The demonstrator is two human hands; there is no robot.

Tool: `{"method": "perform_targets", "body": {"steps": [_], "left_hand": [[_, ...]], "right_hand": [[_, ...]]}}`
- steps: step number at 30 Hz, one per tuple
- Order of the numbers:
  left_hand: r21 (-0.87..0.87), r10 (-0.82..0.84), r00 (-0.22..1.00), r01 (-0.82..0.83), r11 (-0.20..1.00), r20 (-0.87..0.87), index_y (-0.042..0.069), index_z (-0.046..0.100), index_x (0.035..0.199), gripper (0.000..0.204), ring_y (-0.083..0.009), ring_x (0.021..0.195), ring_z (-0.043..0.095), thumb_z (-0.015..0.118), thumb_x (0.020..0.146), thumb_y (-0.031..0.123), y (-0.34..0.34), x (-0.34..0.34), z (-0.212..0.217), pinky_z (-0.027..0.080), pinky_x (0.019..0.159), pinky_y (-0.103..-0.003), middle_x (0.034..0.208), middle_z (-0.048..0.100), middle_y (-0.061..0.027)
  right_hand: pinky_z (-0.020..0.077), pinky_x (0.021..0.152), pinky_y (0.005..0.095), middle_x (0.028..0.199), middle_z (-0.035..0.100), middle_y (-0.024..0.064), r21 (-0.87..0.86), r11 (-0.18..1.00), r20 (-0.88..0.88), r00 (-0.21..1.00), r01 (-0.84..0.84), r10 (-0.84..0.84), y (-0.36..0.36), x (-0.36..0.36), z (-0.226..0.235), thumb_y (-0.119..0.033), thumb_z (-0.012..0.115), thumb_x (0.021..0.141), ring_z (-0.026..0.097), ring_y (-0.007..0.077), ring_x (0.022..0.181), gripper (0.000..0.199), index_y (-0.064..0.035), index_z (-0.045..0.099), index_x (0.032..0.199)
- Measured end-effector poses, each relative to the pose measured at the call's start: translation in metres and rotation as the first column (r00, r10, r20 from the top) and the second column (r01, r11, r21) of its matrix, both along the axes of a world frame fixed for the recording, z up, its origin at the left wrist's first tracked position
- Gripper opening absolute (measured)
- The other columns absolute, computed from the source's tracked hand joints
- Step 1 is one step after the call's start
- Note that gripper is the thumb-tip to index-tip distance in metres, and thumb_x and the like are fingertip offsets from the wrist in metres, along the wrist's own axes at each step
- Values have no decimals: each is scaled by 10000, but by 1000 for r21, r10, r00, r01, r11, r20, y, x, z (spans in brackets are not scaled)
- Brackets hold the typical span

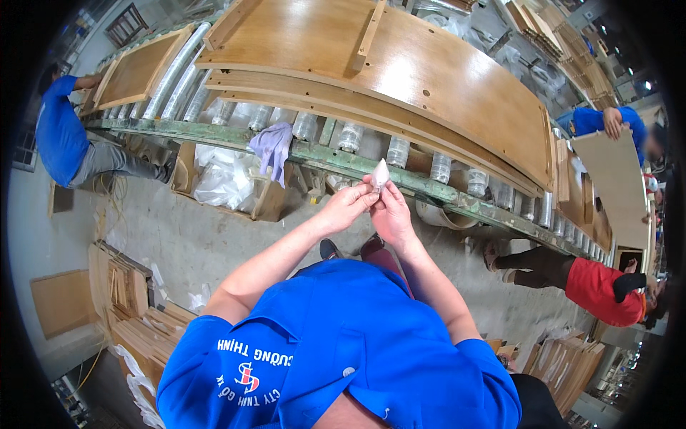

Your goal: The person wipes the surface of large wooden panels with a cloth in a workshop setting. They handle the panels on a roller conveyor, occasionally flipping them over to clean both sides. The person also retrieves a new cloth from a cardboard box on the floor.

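In front of my body, a small whitish cone-shaped thing points away from me; I cannot make out whether it is cloth, paper or plastic. The fingers of my left hand pinch its lower end from the left. From the other side, my right hand grips the same end, its fingertips close against the left ones. Both hands are just short of the green conveyor rail. Over that rail hangs a lilac cloth or glove, left of my hands.
Large wooden panels lie on the roller conveyor. Beneath it stand a box of clear plastic and a white tub. Co-workers are at left and right; another holds a pale board. Wood stacks stand behind me.
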State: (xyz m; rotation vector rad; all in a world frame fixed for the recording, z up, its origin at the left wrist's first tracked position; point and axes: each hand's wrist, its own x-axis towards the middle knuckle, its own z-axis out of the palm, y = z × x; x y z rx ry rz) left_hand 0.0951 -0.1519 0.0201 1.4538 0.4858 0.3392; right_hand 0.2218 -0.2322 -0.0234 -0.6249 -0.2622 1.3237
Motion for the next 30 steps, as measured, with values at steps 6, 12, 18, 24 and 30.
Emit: {"method": "perform_targets", "body": {"steps": [6, 12, 18, 24, 30], "left_hand": [[547, 444, 895, -389, 742, 34, 15, 544, 781, 257, -204, 690, 496, 487, 934, 214, 12, 23, 2, 391, 687, -321, 716, 525, -68], [953, 561, 823, -232, 193, 86, 70, 561, 817, 164, -257, 796, 505, 503, 887, 207, 50, 50, 35, 333, 787, -434, 771, 559, -75], [444, 452, 883, -459, 770, 129, -15, 587, 966, 304, -227, 802, 539, 477, 945, 268, 83, 79, 52, 407, 730, -354, 841, 571, -106], [634, 634, 748, -589, 501, 195, -27, 576, 882, 281, -280, 701, 540, 504, 919, 242, 106, 106, 65, 411, 663, -387, 739, 567, -130], [200, 697, 668, -744, 638, 261, -29, 608, 880, 283, -108, 636, 516, 503, 927, 230, 125, 106, 64, 417, 591, -269, 673, 574, -51]], "right_hand": [[453, 762, 238, 1076, 609, 56, 13, 998, 364, 929, 61, -61, 32, 10, 21, -132, 534, 930, 547, 87, 881, 285, 6, 544, 1179], [464, 798, 232, 1019, 622, 40, -5, 981, 296, 937, 194, -184, 77, 15, 44, -108, 534, 928, 572, 92, 880, 228, -2, 565, 1127], [476, 824, 270, 1038, 631, 48, 169, 978, 119, 988, -118, 98, 133, 81, 55, -82, 491, 933, 591, 121, 908, 195, -37, 566, 1107], [447, 884, 293, 1078, 612, 71, 197, 969, 308, 948, -151, 85, 169, 99, 68, -84, 498, 928, 571, 138, 974, 229, 8, 553, 1131], [418, 932, 297, 1170, 583, 137, 232, 947, 240, 957, -222, 165, 191, 85, 83, -97, 493, 933, 556, 164, 1031, 276, 8, 502, 1189]]}}
